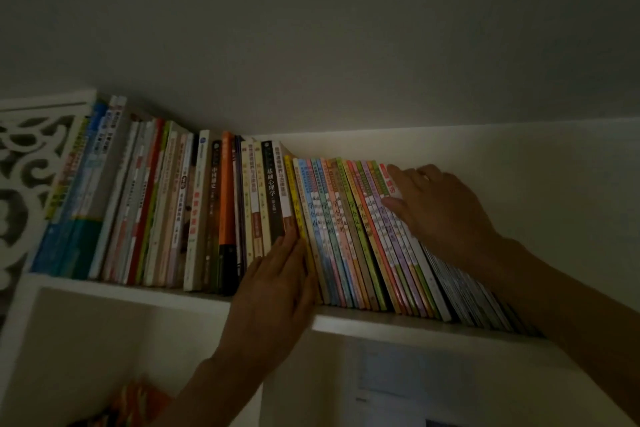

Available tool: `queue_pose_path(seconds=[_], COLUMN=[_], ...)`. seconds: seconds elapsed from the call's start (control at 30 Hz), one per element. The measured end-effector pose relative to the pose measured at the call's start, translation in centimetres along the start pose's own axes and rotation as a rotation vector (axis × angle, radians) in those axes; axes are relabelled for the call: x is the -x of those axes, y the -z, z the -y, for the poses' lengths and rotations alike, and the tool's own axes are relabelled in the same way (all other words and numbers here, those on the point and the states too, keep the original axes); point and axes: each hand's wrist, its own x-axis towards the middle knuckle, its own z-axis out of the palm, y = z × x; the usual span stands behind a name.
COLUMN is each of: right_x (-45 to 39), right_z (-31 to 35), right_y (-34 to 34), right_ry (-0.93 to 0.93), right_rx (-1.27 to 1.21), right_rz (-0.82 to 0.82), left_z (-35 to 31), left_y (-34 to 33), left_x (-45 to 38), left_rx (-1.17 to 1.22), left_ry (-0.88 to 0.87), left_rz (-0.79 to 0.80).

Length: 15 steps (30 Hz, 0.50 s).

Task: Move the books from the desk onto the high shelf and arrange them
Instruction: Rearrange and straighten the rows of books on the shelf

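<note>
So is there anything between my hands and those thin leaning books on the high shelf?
Nothing visible. The left hand lies flat against the spines where the thin colourful books begin, and the right hand rests on the top of the red and white book at their right end.

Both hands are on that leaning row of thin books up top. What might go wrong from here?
1. The thin colourful books lean left, propped by the right hand; letting go may tip them or slide them flat.
2. The left hand presses flat at the shelf edge; a hard push could slide spines off the front.
3. Dim light blurs the dark books at the right; gaps there are hard to judge.
</note>
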Motion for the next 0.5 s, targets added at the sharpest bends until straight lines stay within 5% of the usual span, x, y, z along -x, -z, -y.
queue_pose_path(seconds=[0.27,0.5], right_x=[-0.2,-1.3], right_z=[0.1,1.6], right_y=[0.7,1.6], right_ry=[-0.082,-0.037], right_rx=[0.021,-0.120], right_rz=[0.237,0.154], left_z=[1.2,-0.9], left_y=[1.8,3.1], left_x=[-0.3,-2.9], left_rx=[-0.025,-0.028], left_ry=[-0.098,-0.106], left_rz=[0.043,-0.028])
